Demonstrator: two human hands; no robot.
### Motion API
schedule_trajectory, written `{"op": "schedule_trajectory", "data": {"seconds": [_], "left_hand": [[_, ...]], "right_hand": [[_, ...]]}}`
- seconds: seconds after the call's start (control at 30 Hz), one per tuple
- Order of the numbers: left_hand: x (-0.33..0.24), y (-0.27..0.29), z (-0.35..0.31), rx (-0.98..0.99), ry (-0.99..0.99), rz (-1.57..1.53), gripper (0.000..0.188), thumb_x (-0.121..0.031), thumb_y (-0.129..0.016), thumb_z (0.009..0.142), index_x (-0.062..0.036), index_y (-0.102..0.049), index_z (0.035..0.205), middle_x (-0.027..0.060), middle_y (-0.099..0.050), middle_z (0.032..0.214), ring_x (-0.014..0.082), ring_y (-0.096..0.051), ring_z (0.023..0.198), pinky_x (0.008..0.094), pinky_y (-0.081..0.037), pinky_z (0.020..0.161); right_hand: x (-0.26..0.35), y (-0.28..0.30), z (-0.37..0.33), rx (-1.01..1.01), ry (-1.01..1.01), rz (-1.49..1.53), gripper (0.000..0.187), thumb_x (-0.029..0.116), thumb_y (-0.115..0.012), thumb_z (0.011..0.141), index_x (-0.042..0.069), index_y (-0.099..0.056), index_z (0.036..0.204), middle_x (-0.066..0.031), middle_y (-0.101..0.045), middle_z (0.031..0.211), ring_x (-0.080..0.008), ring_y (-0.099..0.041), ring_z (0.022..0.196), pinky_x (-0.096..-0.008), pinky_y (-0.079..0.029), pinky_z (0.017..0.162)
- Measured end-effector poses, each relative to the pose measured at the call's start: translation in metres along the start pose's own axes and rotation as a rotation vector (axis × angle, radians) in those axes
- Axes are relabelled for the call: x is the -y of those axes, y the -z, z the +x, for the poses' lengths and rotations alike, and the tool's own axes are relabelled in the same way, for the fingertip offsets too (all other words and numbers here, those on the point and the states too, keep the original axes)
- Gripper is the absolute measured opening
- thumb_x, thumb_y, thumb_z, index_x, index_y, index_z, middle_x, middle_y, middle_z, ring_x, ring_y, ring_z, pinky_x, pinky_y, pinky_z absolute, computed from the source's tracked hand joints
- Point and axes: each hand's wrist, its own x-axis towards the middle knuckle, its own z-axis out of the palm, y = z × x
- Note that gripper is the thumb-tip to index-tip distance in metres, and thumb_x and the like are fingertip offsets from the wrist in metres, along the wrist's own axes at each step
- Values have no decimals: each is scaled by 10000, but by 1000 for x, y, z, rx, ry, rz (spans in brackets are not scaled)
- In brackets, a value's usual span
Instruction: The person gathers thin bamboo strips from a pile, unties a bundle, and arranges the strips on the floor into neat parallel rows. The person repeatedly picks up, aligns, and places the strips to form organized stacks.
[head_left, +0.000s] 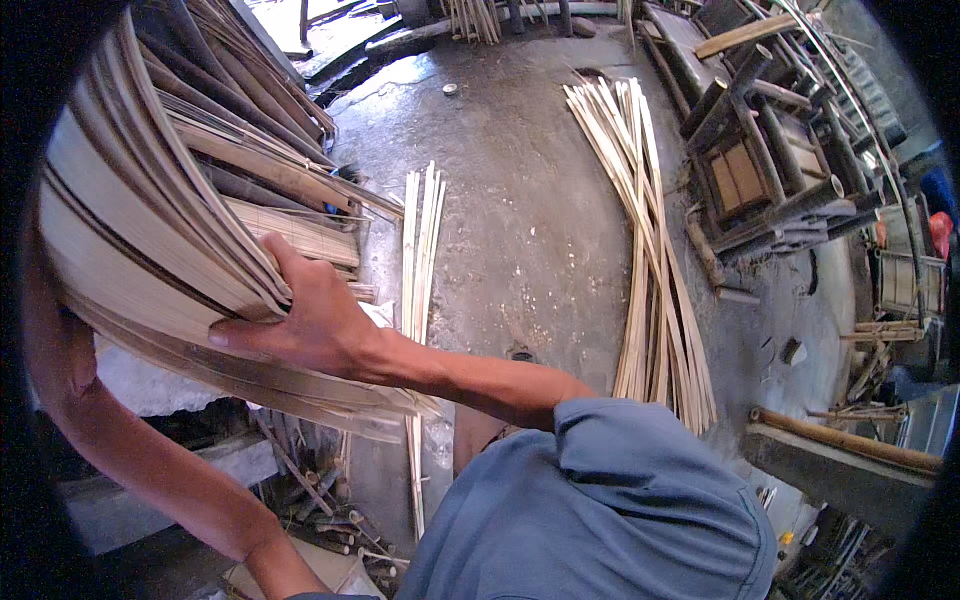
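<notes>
A thick bundle of long flat bamboo strips (150, 220) fills the left side, raised close to the camera. My right hand (300, 325) reaches across my body and grips the bundle's near edge, thumb underneath and fingers over the top strips. My left forearm (120, 450) rises from the lower left and passes beneath the bundle. The left hand itself is hidden behind the strips.
A long sheaf of pale bamboo strips (650, 260) lies on the wet concrete floor (520, 220), and a thinner sheaf (420, 240) lies nearer the bundle. Wooden frames and furniture (760, 170) are stacked at right. A pale block (150, 385) and scrap sticks (320, 490) sit below the bundle.
</notes>
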Motion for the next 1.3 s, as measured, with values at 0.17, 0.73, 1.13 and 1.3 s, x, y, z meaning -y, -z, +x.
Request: {"op": "schedule_trajectory", "data": {"seconds": [0.17,0.73,1.13,1.3], "left_hand": [[16,-1,-40,179,86,14,769,-567,-672,830,-6,-530,1336,134,-587,1274,229,-566,1131,354,-434,987],[245,-31,-444,685,699,-12,581,-438,-849,716,8,-676,1047,74,-698,974,154,-633,843,314,-507,783],[403,-101,-656,791,1127,-286,479,-332,-855,726,-6,-695,1039,53,-703,931,121,-642,811,297,-528,731],[453,-127,-681,732,1212,-348,475,-351,-851,729,-16,-695,1027,36,-696,926,121,-641,806,298,-527,728]], "right_hand": [[3,12,-74,-3,-46,199,696,312,-805,776,-30,-468,1280,-217,-631,1164,-267,-620,1079,-382,-479,950],[-190,-26,-483,-113,-866,1,571,429,-718,849,-25,-606,1176,-121,-672,1038,-180,-611,961,-352,-498,825],[-378,3,-641,-151,-1169,83,515,424,-683,865,9,-635,1166,-121,-686,1043,-186,-639,968,-358,-516,832],[-447,20,-643,-104,-1199,154,467,362,-673,902,-17,-613,1169,-86,-673,1030,-161,-621,924,-322,-519,796]]}}
